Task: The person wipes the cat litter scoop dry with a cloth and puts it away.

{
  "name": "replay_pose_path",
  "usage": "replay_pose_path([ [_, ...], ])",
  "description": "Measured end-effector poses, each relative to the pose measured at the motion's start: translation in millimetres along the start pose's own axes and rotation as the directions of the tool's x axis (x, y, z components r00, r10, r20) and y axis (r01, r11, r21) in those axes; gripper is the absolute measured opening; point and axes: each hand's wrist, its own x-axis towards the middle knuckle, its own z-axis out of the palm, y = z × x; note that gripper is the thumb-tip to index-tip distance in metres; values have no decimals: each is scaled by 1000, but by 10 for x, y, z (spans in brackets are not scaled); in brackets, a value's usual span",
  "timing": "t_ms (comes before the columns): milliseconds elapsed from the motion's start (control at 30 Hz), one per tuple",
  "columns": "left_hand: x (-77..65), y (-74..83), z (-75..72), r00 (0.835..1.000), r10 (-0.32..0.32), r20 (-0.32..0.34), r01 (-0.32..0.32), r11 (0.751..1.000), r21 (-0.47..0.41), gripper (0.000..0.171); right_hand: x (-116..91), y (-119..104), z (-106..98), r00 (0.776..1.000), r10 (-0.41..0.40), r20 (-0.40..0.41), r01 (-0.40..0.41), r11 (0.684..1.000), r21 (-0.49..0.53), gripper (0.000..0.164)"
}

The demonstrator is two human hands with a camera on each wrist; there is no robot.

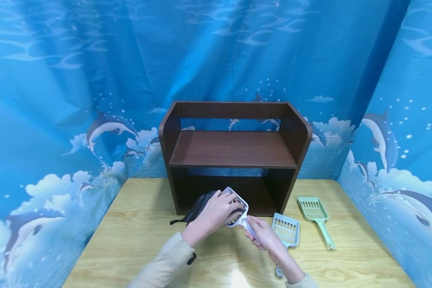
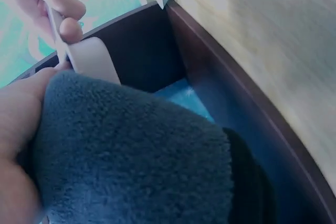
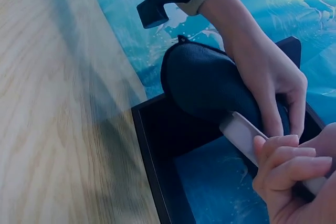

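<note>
A lilac slotted scoop (image 1: 244, 221) is held up in front of the dark brown shelf (image 1: 234, 149), at the front of its lower opening. Its pale rim slants up toward the shelf, and its handle points back toward the person and to the right. The right hand (image 1: 264, 236) is closed round that handle, fingers curled. The left hand (image 1: 217, 210) has its fingers bent over the scoop's head, gripping a dark padded cloth (image 1: 199, 208) against it; fingers and cloth hide much of the slotted part. The cloth looks fuzzy and blue-grey in the left wrist view and has black edging in the right wrist view; in the head view, a black tail sticks out on its left, just in front of the shelf's left foot.

A light blue scoop (image 1: 287, 230) lies in front of the shelf's right foot, its handle partly behind the right forearm. A green scoop (image 1: 316, 214) lies to the right of the shelf, apart from it, handle toward the person.

The shelf stands at the back of the wooden table (image 1: 129, 240). Wood stretches from the shelf's left side to the table's left edge, and a narrower strip runs right of the green scoop. A blue dolphin curtain (image 1: 93, 80) hangs behind the shelf and along both sides.
</note>
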Motion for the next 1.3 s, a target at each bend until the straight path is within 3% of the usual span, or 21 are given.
replay_pose_path([
  [167,-17,-23,-109,994,54,95,-57,998,19,10,11,-12,-75,999,0,-48,1,1000,2,46],
  [400,-59,-66,-188,981,138,138,-150,986,79,12,36,3,-161,998,-21,-52,20,1000,-22,47],
  [533,-80,-95,-206,974,151,168,-175,975,139,13,22,9,-177,999,-20,-45,19,1000,-23,49],
  [667,-106,-179,-220,981,107,162,-136,974,181,16,-5,-10,-187,998,-25,-50,24,999,-25,52],
  [900,-163,-352,-250,998,34,62,-44,983,179,17,-16,-14,-242,999,-11,-47,10,1000,-6,51],
  [1100,-170,-412,-222,1000,7,6,-8,985,171,16,-23,11,-245,1000,-1,-27,1,1000,-10,51],
  [1300,-96,-413,-181,997,-65,-33,70,981,182,10,-34,43,-117,999,-24,49,26,999,-35,51],
])
